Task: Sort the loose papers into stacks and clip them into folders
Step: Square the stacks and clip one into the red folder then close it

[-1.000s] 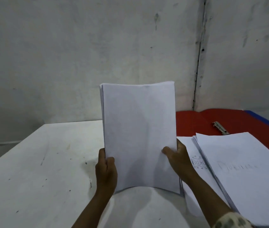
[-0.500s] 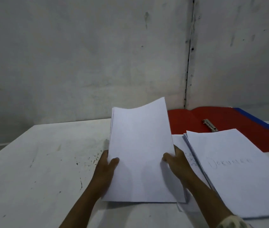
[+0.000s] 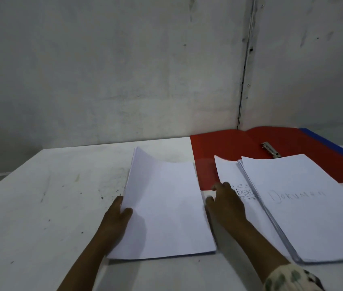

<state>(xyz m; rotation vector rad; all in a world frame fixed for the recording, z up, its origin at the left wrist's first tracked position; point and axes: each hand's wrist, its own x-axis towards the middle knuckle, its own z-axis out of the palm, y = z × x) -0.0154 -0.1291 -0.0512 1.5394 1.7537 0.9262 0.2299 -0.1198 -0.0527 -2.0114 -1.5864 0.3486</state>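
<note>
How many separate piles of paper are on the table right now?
3. A blank pile lies under the left hand; a sheet marked "DOK" sits by the right hand; the "Dokumen" pile overlaps it at right. More sheets may lie hidden beneath.

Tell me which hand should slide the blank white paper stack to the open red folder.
Probably the left hand: it already grips the blank white paper stack by its edge. The right hand has let go, beside the open red folder.
</note>
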